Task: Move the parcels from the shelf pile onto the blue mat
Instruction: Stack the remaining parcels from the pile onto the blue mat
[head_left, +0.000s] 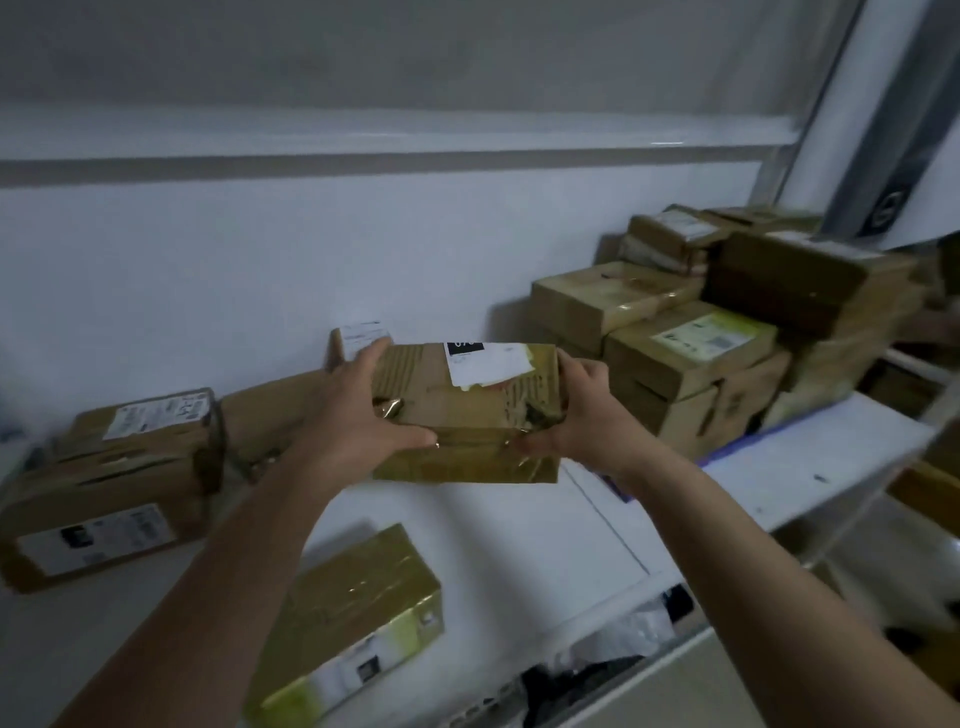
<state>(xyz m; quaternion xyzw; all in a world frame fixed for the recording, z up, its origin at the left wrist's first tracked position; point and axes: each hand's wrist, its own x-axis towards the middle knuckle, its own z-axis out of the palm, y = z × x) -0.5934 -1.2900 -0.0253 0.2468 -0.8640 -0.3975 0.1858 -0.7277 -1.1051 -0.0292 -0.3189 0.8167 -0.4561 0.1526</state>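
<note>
Item in hand: one taped brown parcel (467, 410) with a white label on top, gripped at its two ends, the left hand (358, 410) wrapped over the left end with the thumb along the front edge, the right hand (576, 410) clasping the right end likewise; the parcel is held just above the white shelf (810, 457), roughly mid-shelf, clear of the stack. Source: the shelf pile (727, 332) at the right, several tiers of taped cartons against the wall, evidently still large, so most of the job looks to be ahead. Destination: a thin strip of blue or violet peeps out under the pile's front edge, near the right wrist; whether that is the blue mat I cannot tell, and no other mat shows. Already lying loose on the shelf: a large carton (111, 483) at the far left, a flat brown carton (270, 415) leaning behind the left forearm, a small labelled box (358, 338) against the wall, and a yellowish taped box (353, 623) near the front edge; whether these count as moved is unclear. Obstacles: these loose cartons crowd the left and front, leaving open surface mainly below and right of the held parcel. Below the shelf, dark and white bags (613, 654) are dimly visible.
</note>
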